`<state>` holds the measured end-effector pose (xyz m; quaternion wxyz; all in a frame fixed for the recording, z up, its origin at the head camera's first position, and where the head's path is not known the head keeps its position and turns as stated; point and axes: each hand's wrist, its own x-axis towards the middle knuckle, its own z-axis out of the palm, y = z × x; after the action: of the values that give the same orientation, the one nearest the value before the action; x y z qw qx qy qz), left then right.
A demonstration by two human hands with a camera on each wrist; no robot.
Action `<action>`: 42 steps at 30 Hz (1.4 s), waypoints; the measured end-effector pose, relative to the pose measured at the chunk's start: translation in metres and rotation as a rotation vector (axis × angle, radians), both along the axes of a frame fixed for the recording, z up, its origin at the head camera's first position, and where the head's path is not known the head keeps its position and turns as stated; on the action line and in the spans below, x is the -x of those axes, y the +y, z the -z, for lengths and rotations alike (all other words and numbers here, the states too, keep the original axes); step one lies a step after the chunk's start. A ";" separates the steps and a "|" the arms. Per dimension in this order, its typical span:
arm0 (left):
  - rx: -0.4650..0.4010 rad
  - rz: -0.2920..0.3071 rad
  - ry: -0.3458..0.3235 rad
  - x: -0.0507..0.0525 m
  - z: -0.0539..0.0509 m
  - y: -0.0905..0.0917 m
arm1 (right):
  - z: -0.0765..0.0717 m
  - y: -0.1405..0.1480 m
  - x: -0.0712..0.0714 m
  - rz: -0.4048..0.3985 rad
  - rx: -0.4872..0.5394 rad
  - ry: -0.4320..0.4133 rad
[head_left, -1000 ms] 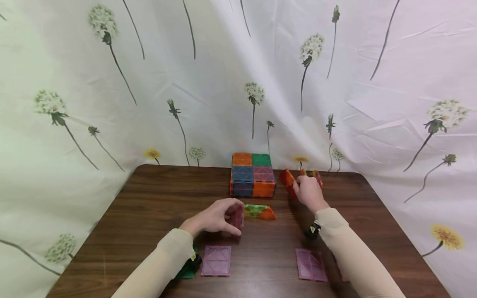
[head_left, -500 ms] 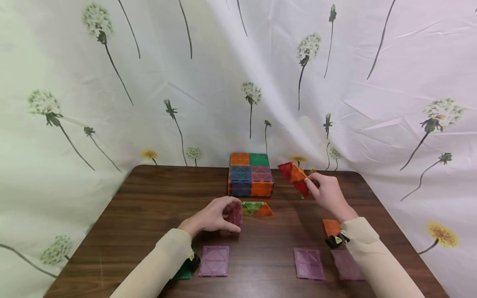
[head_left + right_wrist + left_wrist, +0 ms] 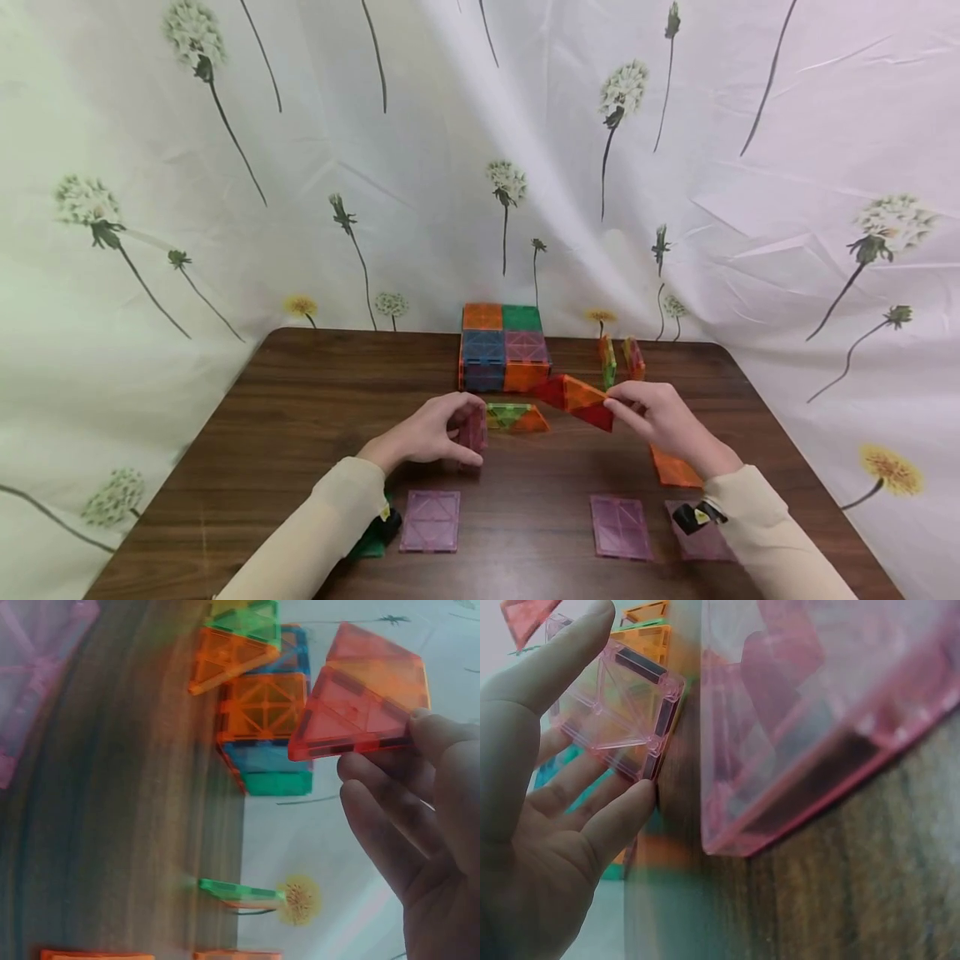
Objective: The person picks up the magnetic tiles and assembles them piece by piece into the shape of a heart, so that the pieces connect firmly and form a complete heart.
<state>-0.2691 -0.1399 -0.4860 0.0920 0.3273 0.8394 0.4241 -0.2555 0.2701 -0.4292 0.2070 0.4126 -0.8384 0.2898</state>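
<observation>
Between the thumb and fingers of my left hand (image 3: 420,435), a pink square magnetic tile (image 3: 472,429) stands on edge on the table. A standing row of yellow, green and orange triangle tiles (image 3: 513,417) reaches rightward from that tile. My right hand (image 3: 667,421) pinches one end of a joined strip of red and orange triangle tiles (image 3: 581,398) in the air. In the right wrist view the thumb and fingertips grip the strip (image 3: 356,712) at its edge. The left wrist view shows the pink tile (image 3: 622,712) within the hand's fingers.
A box of square tiles (image 3: 483,346) stands at the back. Right of it, two tile groups stand upright, one yellow-green (image 3: 607,361) and one pinkish (image 3: 633,358). Purple squares lie in front, left (image 3: 431,522) and right (image 3: 621,527). An orange tile (image 3: 675,468) lies by the right wrist.
My right hand has lifted the red and orange strip from the back right and brought it forward, towards the standing row. The left hand stays at the pink tile.
</observation>
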 end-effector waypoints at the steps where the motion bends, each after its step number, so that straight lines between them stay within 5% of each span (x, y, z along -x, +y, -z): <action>1: 0.002 0.000 0.005 0.000 0.000 0.000 | 0.002 -0.001 -0.001 -0.025 -0.009 0.002; 13: 0.002 -0.002 0.036 0.003 -0.002 0.002 | 0.028 -0.026 -0.002 -0.186 -0.187 -0.060; 20: 0.026 -0.009 0.041 0.001 -0.003 0.004 | 0.041 -0.040 -0.002 -0.194 -0.234 -0.079; 42: 0.062 -0.026 0.047 -0.003 0.000 0.008 | 0.043 -0.076 0.001 -0.183 -0.296 -0.117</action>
<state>-0.2658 -0.1314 -0.4863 0.0768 0.3232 0.8583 0.3912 -0.2566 0.1938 -0.4721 0.0678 0.4956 -0.8415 0.2042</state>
